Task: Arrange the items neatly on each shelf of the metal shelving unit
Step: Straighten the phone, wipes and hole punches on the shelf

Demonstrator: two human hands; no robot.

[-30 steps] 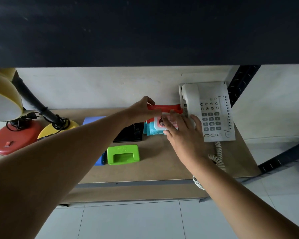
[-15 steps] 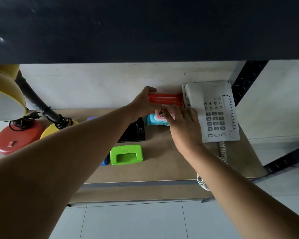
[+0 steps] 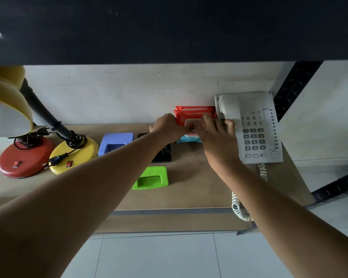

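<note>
Head view: hands (image 3: 191,133) on red packs (image 3: 195,113).

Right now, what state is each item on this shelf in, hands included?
Red wipes pack: upright against the back wall, beside the telephone, held by both hands.
Blue wipes pack: lying flat beneath the hands.
Telephone: handset on its cradle, coiled cord hanging over the shelf edge.
Green hole punch: lying flat, untouched.
Blue hole punch: lying flat, untouched.
Yellow lamp: unplugged, its plug lying on its base.
Left hand: gripping the red pack.
Right hand: fingers on the red pack.
</note>
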